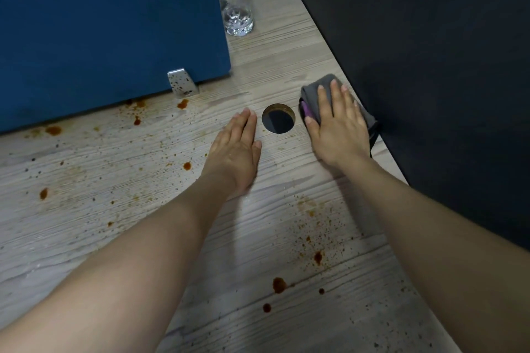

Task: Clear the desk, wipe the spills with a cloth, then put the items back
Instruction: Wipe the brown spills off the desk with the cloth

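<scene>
A pale wood-grain desk (120, 238) is spattered with brown spills; larger drops lie near the front right (278, 284) and along the blue partition. My right hand (338, 126) presses flat on a folded grey cloth (315, 92) with a purple edge, at the desk's right edge beside a round cable hole (278, 118). Left of that hole, my left hand (238, 149) rests flat on the desk with straight fingers and holds nothing.
A blue partition (109, 26) stands along the back, held by a spattered metal bracket (182, 83). A clear plastic water bottle (236, 3) stands at the back by the partition's end. Beyond the desk's right edge lies dark floor (444, 51).
</scene>
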Action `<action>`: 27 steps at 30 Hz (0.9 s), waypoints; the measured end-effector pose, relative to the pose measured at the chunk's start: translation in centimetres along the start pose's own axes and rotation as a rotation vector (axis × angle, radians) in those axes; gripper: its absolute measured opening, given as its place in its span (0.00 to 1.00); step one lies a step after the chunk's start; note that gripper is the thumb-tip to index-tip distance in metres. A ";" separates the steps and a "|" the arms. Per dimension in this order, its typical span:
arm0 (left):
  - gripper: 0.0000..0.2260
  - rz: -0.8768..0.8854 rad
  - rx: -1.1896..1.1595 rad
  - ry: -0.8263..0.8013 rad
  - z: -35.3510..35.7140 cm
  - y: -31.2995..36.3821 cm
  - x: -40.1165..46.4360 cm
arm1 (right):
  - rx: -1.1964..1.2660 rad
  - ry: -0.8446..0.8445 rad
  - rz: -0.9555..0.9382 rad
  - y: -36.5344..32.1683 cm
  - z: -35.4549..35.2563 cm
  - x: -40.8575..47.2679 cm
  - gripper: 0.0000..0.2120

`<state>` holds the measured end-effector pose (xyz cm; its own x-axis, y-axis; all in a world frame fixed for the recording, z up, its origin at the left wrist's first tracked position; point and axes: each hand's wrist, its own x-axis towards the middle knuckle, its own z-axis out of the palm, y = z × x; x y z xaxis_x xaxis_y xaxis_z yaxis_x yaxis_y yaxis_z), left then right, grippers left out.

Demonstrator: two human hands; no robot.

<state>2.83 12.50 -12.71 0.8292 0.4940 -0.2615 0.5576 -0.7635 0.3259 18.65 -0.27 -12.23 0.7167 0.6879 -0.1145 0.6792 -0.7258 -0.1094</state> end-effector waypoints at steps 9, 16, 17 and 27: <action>0.25 -0.003 -0.004 -0.010 -0.3 0.1 0.0 | 0.015 -0.002 -0.165 -0.7 0.6 -2.7 0.28; 0.25 -0.002 -0.018 -0.018 -0.3 0.1 -0.1 | 0.010 0.024 -0.001 -0.9 0.0 -1.0 0.29; 0.25 -0.003 -0.020 -0.016 -0.2 0.1 -0.1 | 0.000 0.020 -0.027 -1.7 0.1 -1.8 0.29; 0.25 -0.011 -0.013 -0.019 -0.4 0.3 -0.1 | 0.038 -0.025 -0.029 -0.7 -0.4 0.8 0.28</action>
<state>2.91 12.41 -12.27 0.8225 0.4937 -0.2825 0.5668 -0.7528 0.3346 18.80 0.80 -11.83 0.6924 0.7088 -0.1350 0.6927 -0.7053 -0.1507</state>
